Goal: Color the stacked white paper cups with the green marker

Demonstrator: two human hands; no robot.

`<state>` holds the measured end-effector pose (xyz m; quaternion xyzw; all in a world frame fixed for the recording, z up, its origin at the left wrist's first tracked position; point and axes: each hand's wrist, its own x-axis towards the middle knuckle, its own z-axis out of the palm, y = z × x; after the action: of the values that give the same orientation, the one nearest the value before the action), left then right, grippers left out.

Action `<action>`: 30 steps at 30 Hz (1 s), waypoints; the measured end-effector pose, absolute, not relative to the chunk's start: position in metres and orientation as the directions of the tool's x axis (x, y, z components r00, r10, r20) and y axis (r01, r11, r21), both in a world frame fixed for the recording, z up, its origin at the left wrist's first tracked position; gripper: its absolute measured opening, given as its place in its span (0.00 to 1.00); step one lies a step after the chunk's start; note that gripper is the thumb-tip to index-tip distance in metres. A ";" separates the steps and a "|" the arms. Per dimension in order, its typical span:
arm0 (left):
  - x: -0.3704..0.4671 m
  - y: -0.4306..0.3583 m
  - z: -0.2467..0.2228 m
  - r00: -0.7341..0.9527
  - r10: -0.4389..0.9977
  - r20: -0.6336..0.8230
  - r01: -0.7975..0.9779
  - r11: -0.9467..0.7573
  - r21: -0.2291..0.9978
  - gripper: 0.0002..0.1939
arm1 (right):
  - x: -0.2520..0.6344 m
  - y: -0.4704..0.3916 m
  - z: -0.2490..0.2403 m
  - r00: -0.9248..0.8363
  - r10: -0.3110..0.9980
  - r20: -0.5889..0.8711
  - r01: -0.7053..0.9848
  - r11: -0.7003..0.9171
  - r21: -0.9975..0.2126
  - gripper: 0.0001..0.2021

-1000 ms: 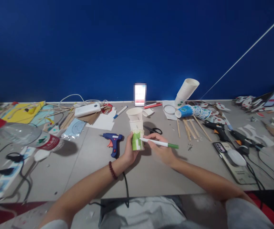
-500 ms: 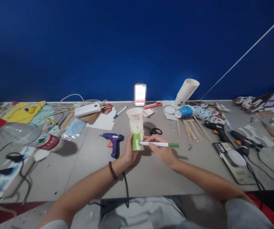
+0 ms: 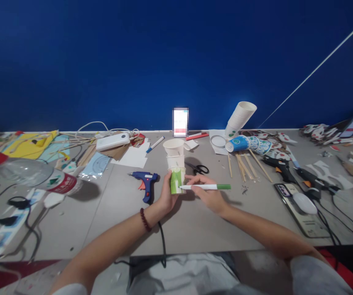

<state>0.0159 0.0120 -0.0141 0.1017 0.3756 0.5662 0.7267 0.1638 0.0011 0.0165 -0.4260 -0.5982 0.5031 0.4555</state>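
Probably light and easily dented, the paper cup stack right of the blue glue gun suits a gentle, low grip: fingers of the left hand wrap its green bottom cup; those of the right hand pinch a marker.

In the left hand, the paper cup is patterned green and white; in the right hand, the marker is white with a green end. Left of both, the glue gun is blue, its trigger orange; beyond, the wall is deep blue.
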 end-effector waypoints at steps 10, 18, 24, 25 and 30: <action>0.016 0.012 -0.012 0.078 0.898 -0.433 -0.745 0.341 0.573 0.20 | 0.163 0.003 0.009 -0.157 0.980 0.124 0.104 0.141 -0.985 0.05; 0.017 0.012 -0.014 0.088 0.894 -0.439 -0.738 0.354 0.575 0.22 | 0.164 0.002 0.013 -0.178 0.978 0.110 0.088 0.127 -0.988 0.05; 0.016 0.011 -0.014 0.089 0.898 -0.431 -0.733 0.352 0.582 0.22 | 0.165 0.002 0.016 -0.230 0.966 0.114 0.076 0.135 -0.988 0.04; 0.016 0.011 -0.013 0.091 0.896 -0.435 -0.731 0.356 0.582 0.21 | 0.165 0.002 0.015 -0.227 0.967 0.115 0.078 0.136 -0.988 0.04; 0.016 0.011 -0.012 0.088 0.899 -0.428 -0.732 0.350 0.585 0.21 | 0.163 0.003 0.012 -0.166 0.979 0.117 0.103 0.135 -0.985 0.05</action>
<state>0.0161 0.0112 -0.0119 0.1105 0.3784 0.5594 0.7291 0.1631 0.0029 0.0116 -0.4533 -0.5969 0.4764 0.4596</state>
